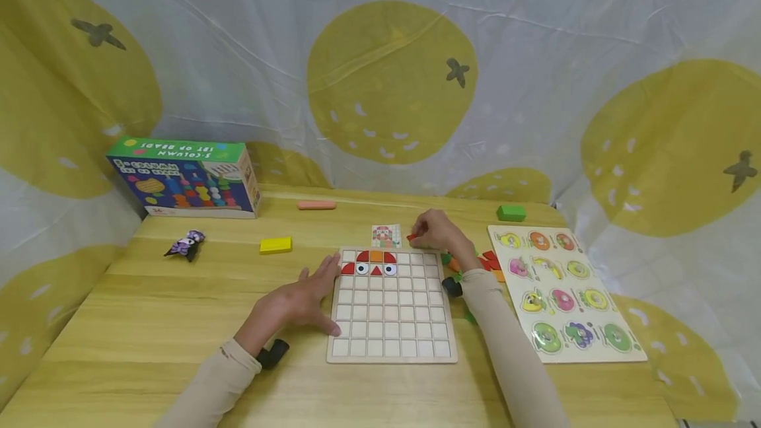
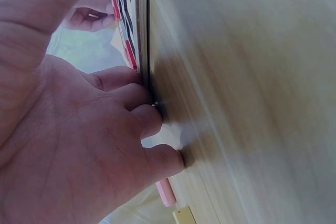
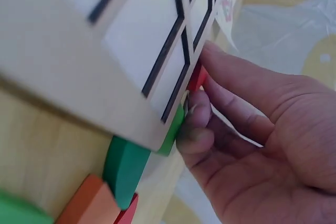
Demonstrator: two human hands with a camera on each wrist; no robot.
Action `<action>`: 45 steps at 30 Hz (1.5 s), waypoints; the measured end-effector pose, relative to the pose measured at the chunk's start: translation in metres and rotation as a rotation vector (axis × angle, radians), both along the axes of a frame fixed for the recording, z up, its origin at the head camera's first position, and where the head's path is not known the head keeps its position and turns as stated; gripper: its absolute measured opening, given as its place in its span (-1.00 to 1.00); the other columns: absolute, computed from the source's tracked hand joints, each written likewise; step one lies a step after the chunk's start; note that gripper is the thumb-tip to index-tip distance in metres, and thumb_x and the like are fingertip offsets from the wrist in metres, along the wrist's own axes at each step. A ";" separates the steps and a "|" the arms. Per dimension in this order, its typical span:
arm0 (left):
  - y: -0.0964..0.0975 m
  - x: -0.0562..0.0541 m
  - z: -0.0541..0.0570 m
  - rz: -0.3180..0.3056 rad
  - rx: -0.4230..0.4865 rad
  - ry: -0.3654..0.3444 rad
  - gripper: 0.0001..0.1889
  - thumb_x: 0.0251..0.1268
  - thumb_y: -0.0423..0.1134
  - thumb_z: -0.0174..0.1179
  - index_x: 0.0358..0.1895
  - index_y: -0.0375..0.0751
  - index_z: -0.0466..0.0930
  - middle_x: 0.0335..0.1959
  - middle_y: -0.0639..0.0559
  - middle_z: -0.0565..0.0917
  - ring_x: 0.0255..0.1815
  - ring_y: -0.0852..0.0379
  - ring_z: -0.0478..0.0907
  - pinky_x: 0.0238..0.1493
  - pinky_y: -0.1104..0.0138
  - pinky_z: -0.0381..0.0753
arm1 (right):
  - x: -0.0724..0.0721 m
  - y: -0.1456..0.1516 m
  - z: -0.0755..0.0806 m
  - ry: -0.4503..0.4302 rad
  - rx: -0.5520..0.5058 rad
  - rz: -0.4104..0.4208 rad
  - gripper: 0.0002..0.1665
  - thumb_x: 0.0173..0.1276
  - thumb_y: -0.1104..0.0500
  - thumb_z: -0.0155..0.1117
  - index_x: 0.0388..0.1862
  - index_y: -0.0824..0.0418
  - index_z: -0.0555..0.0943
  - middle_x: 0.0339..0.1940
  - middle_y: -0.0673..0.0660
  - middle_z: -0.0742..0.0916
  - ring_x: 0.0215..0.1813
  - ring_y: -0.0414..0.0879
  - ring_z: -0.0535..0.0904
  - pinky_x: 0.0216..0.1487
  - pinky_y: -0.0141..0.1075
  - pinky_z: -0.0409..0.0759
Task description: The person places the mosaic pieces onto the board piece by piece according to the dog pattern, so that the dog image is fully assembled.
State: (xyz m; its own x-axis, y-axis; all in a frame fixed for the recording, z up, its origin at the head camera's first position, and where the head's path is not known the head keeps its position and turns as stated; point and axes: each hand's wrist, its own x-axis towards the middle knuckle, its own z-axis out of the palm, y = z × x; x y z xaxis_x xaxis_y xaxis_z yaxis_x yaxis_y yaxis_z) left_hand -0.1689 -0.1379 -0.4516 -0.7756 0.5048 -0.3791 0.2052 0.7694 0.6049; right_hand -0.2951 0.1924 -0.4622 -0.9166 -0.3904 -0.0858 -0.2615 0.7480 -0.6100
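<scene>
A wooden grid board (image 1: 390, 314) lies on the table, its upper rows partly filled with red, orange and white eye-patterned pieces (image 1: 376, 269). My left hand (image 1: 300, 301) rests along the board's left edge, fingers spread and thumb near the lower left cells. Beyond the top right corner, my right hand (image 1: 438, 231) pinches a small red piece (image 3: 197, 77) between thumb and fingers. A printed picture card (image 1: 386, 235) lies just left of that hand, behind the board. Loose red, orange and green pieces (image 1: 490, 260) lie to the right of the board, partly hidden by my right arm.
A fruit puzzle board (image 1: 565, 292) lies at the right, with a green block (image 1: 511, 213) behind it. Toward the left are a yellow block (image 1: 276, 245), a pink stick (image 1: 316, 205), a small purple figure (image 1: 185, 245) and a bead-set box (image 1: 185, 178).
</scene>
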 end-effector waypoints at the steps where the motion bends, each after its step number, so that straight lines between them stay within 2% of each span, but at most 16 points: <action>1: 0.000 0.000 0.000 0.001 -0.001 -0.003 0.45 0.08 -0.04 0.71 0.78 -0.29 -0.31 0.82 -0.25 -0.25 0.81 -0.29 -0.31 0.70 -0.31 -0.25 | 0.002 0.002 0.000 -0.001 0.003 -0.015 -0.86 0.33 0.31 0.61 -0.23 0.32 0.78 -0.29 0.15 0.77 -0.24 -0.04 0.67 -0.12 -0.18 0.71; 4: 0.001 0.002 0.000 0.004 -0.006 -0.010 0.45 0.09 -0.02 0.70 0.78 -0.27 -0.31 0.82 -0.25 -0.25 0.80 -0.35 -0.30 0.69 -0.33 -0.23 | 0.006 0.006 0.000 0.014 -0.007 -0.051 -0.84 0.29 0.30 0.65 -0.29 0.29 0.77 -0.34 0.13 0.77 -0.29 -0.07 0.68 -0.16 -0.20 0.72; 9: 0.001 0.002 0.002 0.002 -0.013 -0.006 0.44 0.11 -0.01 0.69 0.78 -0.28 -0.31 0.81 -0.28 -0.27 0.78 -0.42 -0.29 0.67 -0.36 -0.20 | 0.016 0.012 0.001 0.081 -0.101 -0.092 -0.90 0.32 0.31 0.62 -0.27 0.30 0.81 -0.36 0.12 0.80 -0.32 -0.07 0.67 -0.22 -0.22 0.68; 13: 0.000 0.000 0.003 -0.007 -0.011 -0.010 0.44 0.12 0.01 0.68 0.78 -0.28 -0.34 0.81 -0.27 -0.28 0.79 -0.38 -0.31 0.68 -0.34 -0.23 | 0.030 0.015 0.004 0.084 -0.173 -0.109 -0.96 0.38 0.29 0.58 -0.23 0.25 0.87 -0.33 0.09 0.85 -0.32 -0.05 0.73 -0.25 -0.22 0.71; 18: -0.001 -0.002 0.003 -0.015 -0.019 0.001 0.44 0.14 0.01 0.67 0.78 -0.29 -0.35 0.81 -0.28 -0.29 0.79 -0.38 -0.31 0.68 -0.34 -0.22 | 0.044 0.013 0.001 -0.022 -0.293 -0.071 -0.95 0.42 0.33 0.53 -0.20 0.29 0.88 -0.35 0.15 0.87 -0.39 0.03 0.80 -0.31 -0.18 0.81; 23: -0.002 -0.004 0.003 -0.020 -0.020 0.008 0.44 0.14 0.01 0.67 0.77 -0.30 -0.37 0.81 -0.27 -0.28 0.80 -0.35 -0.31 0.68 -0.33 -0.23 | 0.052 0.008 -0.002 -0.109 -0.357 -0.065 -0.94 0.42 0.39 0.49 -0.19 0.36 0.86 -0.37 0.20 0.86 -0.44 0.04 0.80 -0.33 -0.15 0.83; 28: -0.001 -0.004 0.003 -0.019 -0.017 0.003 0.47 0.11 0.01 0.69 0.77 -0.31 -0.38 0.81 -0.28 -0.25 0.80 -0.33 -0.30 0.69 -0.32 -0.25 | 0.059 0.002 -0.003 -0.144 -0.360 -0.051 -0.92 0.42 0.42 0.48 -0.16 0.39 0.85 -0.32 0.21 0.87 -0.41 0.03 0.82 -0.29 -0.14 0.84; 33: 0.000 -0.003 0.004 -0.018 -0.011 -0.004 0.48 0.10 0.01 0.69 0.77 -0.32 -0.38 0.81 -0.30 -0.24 0.80 -0.34 -0.30 0.69 -0.32 -0.26 | 0.063 -0.007 -0.003 -0.146 -0.346 -0.075 -0.94 0.40 0.40 0.51 -0.18 0.38 0.85 -0.33 0.20 0.86 -0.43 0.02 0.82 -0.31 -0.17 0.84; 38: 0.000 -0.003 0.005 -0.023 -0.005 -0.002 0.47 0.10 -0.01 0.69 0.77 -0.34 -0.37 0.81 -0.31 -0.25 0.80 -0.35 -0.31 0.69 -0.33 -0.25 | 0.066 -0.013 -0.002 -0.131 -0.305 -0.117 -0.96 0.37 0.37 0.55 -0.23 0.37 0.86 -0.39 0.17 0.85 -0.48 -0.02 0.78 -0.36 -0.21 0.81; 45: 0.000 -0.003 0.005 -0.037 -0.002 0.004 0.46 0.10 -0.01 0.69 0.76 -0.37 -0.34 0.80 -0.32 -0.25 0.81 -0.27 -0.32 0.70 -0.30 -0.29 | 0.069 -0.021 0.000 -0.104 -0.208 -0.124 -0.95 0.34 0.30 0.61 -0.32 0.28 0.88 -0.44 0.09 0.84 -0.49 -0.07 0.73 -0.40 -0.30 0.73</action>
